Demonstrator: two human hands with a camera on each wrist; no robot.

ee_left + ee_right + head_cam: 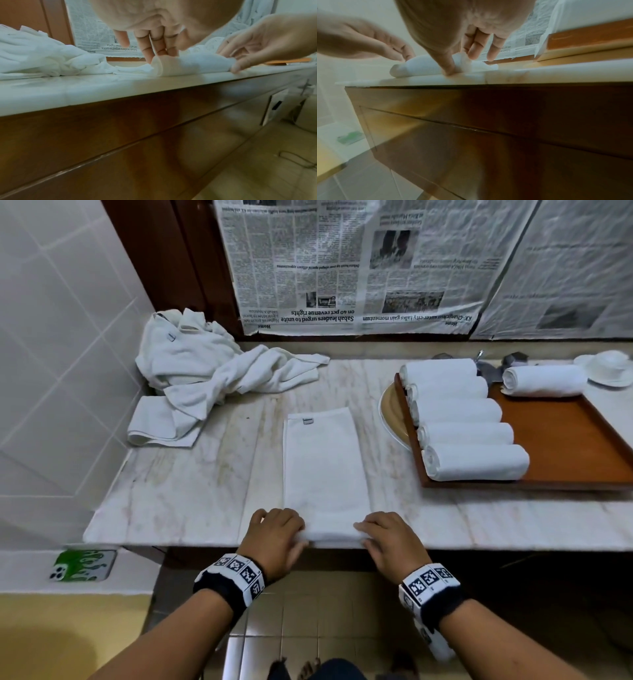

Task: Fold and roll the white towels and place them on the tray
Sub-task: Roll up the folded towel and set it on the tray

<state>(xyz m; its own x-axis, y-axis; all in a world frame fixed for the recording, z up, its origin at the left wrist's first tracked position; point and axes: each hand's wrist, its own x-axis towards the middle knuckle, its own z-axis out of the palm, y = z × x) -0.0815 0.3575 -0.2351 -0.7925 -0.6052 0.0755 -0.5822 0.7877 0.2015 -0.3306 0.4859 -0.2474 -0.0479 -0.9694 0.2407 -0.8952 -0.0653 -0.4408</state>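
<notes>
Far left, on a ledge: phone [82, 565] in green case. Back left of table [191, 491]: heap of unfolded towels [205, 364]. Centre: folded towel [323, 460] lying flat, near end curled into a first roll at table edge. Left hand [275, 537] and right hand [385, 542] at either end of that roll, grip narrow, fingers and thumbs pinching cloth. Right: tray [565, 446] holding five rolled towels [466, 433] side by side, sixth roll [544, 380] at back.

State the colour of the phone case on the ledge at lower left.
Green flames on white, phone case; head view shows it best.
</notes>
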